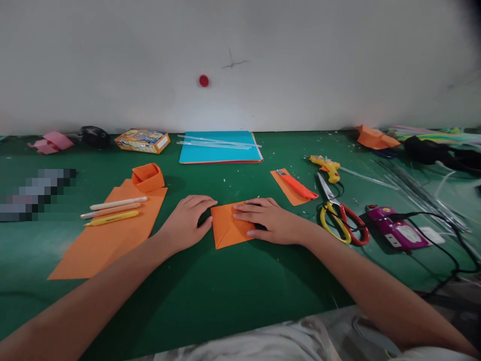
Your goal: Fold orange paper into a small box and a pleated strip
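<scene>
A folded square of orange paper [226, 225] lies flat on the green table in front of me, with crease lines running toward its middle. My right hand [268, 220] rests on its right part, fingers stretched out and spread over the paper, hiding that side. At the left edge of the square is my left hand [190, 220], its thumb and fingers apart in a curve, the tips touching or close to the paper's edge. Left of it are larger orange sheets [112, 245] carrying pens [112, 218] and a folded orange paper piece [148, 176].
On the right lie an orange cutter knife [296, 185], scissors [332, 205], a yellow glue gun [326, 165] and a purple power strip [398, 228] with black cables. Blue paper [214, 153] under clear sticks and a small box [143, 140] are at the back by the wall.
</scene>
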### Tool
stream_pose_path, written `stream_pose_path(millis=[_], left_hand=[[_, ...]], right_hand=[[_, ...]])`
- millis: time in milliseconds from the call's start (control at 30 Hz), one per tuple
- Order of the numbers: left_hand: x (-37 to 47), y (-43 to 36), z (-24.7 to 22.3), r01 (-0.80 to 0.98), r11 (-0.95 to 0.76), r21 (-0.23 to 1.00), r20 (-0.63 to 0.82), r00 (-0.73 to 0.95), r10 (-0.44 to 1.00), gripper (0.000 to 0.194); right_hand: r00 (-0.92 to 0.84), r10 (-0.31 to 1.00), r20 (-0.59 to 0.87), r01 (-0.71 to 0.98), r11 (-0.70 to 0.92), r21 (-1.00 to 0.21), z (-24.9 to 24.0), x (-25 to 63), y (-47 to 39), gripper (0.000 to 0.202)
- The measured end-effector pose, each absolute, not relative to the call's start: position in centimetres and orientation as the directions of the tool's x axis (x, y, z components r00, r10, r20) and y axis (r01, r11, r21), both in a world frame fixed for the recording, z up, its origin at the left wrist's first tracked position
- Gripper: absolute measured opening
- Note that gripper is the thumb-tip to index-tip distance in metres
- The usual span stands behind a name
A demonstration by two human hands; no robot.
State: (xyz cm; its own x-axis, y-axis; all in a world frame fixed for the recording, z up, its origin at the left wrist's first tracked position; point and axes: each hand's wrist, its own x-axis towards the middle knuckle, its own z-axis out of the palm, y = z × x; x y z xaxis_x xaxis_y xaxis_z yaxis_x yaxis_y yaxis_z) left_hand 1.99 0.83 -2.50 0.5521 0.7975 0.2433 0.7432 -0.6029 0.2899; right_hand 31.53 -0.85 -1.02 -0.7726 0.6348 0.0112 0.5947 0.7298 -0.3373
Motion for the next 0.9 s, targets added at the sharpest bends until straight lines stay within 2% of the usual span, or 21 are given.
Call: stream_pose_path(millis=[400,900], left_hand=[[2.14,0.68,-2.42,0.735,-0.633,0.244,0.227,0.591,0.774,0.039],[2.12,0.57,-2.01,0.734,-0.626,0.263,0.215,0.588,0.78,0.036]], right_hand=[[-0.772,0.636,0.01,0.594,0.727,-0.345,-1.02,31.73,-1.05,0.053],[-0.773,0.634,0.007,0.59,0.723,-0.36,-1.11,31.79,-0.97,0.053]])
